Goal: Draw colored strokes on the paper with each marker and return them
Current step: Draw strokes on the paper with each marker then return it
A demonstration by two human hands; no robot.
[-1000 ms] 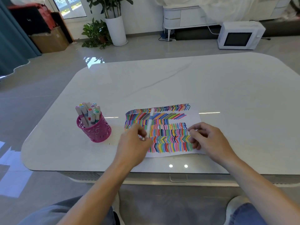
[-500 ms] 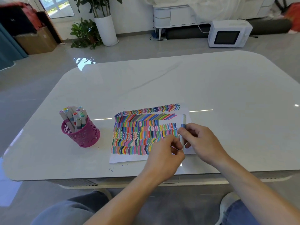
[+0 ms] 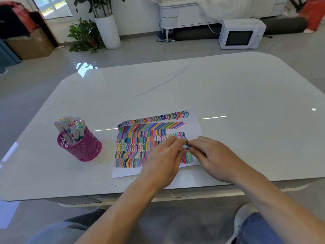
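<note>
Both hands have closed together since half a second earlier, and the marker [image 3: 186, 147], then pointing away from the person, now lies crosswise between them. Curled fingers of the left hand [image 3: 162, 162] and the right hand [image 3: 213, 156] each pinch one end; only a short grey-blue section shows, over the lower right of the paper [image 3: 149, 134]. The pink mesh cup [image 3: 82, 148] of markers stands well to the left, nearer the left hand. Whether the cap is on cannot be told.
</note>
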